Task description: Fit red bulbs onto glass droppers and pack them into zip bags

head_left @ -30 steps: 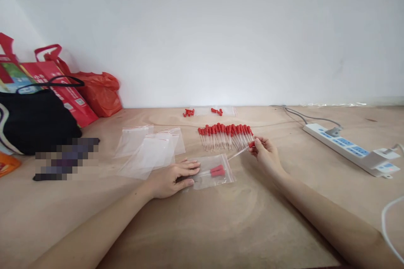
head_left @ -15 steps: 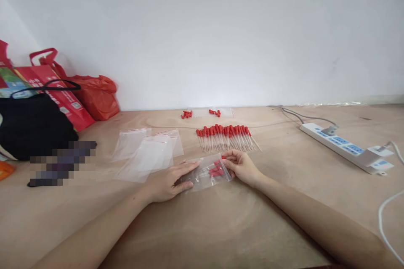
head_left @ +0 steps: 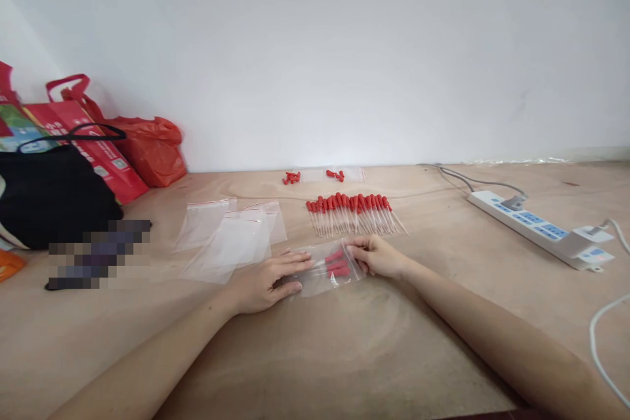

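Observation:
A clear zip-lock bag [head_left: 315,285] lies flat on the table in front of me. Inside it are a few droppers [head_left: 337,266] with red rubber bulbs, their bulbs towards the right end. My left hand [head_left: 270,281] rests on the bag's left end, fingers stretched out and lying flat. At the bag's right edge, my right hand [head_left: 377,256] pinches the plastic near the opening. Just beyond the bag, a row of several more droppers [head_left: 349,213] lies side by side, red bulbs pointing away from me.
Several flat zip-lock bags [head_left: 231,243] overlap at the left. Loose red bulbs [head_left: 291,178] and another clear bag [head_left: 315,175] lie near the wall. A power strip [head_left: 536,226] with cables is at the right. Black bag [head_left: 59,197] and red bags [head_left: 152,151] stand far left.
The red bulb that was at my right fingertips now lies inside the bag with the others. My right fingers have closed on the bag's edge. My left hand has barely moved.

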Action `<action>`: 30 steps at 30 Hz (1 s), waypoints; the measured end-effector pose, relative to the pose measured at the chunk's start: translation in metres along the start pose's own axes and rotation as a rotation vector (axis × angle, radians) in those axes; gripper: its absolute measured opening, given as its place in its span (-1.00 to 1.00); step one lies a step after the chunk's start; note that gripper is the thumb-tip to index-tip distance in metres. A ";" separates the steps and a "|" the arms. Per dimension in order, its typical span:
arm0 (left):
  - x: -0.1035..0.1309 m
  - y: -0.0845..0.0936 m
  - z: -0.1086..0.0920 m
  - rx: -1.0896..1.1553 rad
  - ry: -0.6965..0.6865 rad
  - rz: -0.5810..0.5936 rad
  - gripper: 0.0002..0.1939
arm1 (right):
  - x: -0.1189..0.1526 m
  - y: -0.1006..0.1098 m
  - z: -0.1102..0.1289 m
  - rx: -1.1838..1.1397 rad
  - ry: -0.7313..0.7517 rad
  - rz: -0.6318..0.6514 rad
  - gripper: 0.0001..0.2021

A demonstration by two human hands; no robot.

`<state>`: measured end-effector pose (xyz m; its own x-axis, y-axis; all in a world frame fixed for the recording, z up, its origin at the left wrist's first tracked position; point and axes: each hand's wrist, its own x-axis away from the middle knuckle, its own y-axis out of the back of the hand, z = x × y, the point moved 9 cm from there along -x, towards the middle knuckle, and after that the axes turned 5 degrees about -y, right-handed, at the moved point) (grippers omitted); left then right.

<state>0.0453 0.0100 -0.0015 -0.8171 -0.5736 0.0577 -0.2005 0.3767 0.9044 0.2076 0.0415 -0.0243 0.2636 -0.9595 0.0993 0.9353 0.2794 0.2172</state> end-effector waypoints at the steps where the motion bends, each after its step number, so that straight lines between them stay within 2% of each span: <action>1: 0.000 0.000 -0.002 0.001 -0.016 0.003 -0.57 | -0.002 0.018 0.002 0.086 0.016 -0.095 -0.77; 3: -0.001 0.001 -0.001 0.004 -0.014 0.004 -0.60 | -0.001 0.065 0.015 0.310 0.126 -0.393 -0.84; 4: -0.001 0.000 0.000 0.004 -0.007 0.003 -0.60 | 0.001 0.090 0.018 0.431 0.123 -0.555 -0.83; 5: -0.001 0.000 0.001 0.005 -0.002 0.004 -0.61 | 0.005 0.115 0.016 0.525 0.070 -0.712 -0.81; 6: 0.000 0.000 0.001 0.004 0.000 0.006 -0.61 | 0.007 0.135 0.011 0.613 -0.011 -0.809 -0.77; 7: 0.000 -0.001 0.002 0.004 -0.001 0.006 -0.61 | 0.008 0.151 0.004 0.679 -0.096 -0.871 -0.73; 9: 0.000 -0.001 0.002 0.006 -0.004 0.007 -0.61 | 0.003 0.167 -0.011 0.753 -0.212 -0.844 -0.65; 13: 0.000 -0.002 0.003 0.010 -0.010 0.003 -0.61 | -0.008 0.168 -0.029 0.847 -0.288 -0.757 -0.63; 21: 0.000 -0.002 0.002 0.019 -0.001 0.004 -0.61 | -0.007 0.168 -0.032 0.916 -0.336 -0.815 -0.77; 30: -0.001 0.001 -0.001 0.048 -0.009 -0.014 -0.62 | -0.008 0.183 -0.040 0.836 -0.307 -0.797 -0.73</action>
<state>0.0461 0.0104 -0.0008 -0.8189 -0.5725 0.0408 -0.2377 0.4030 0.8838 0.3863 0.0994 -0.0241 -0.4953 -0.8562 -0.1470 0.3361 -0.3449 0.8764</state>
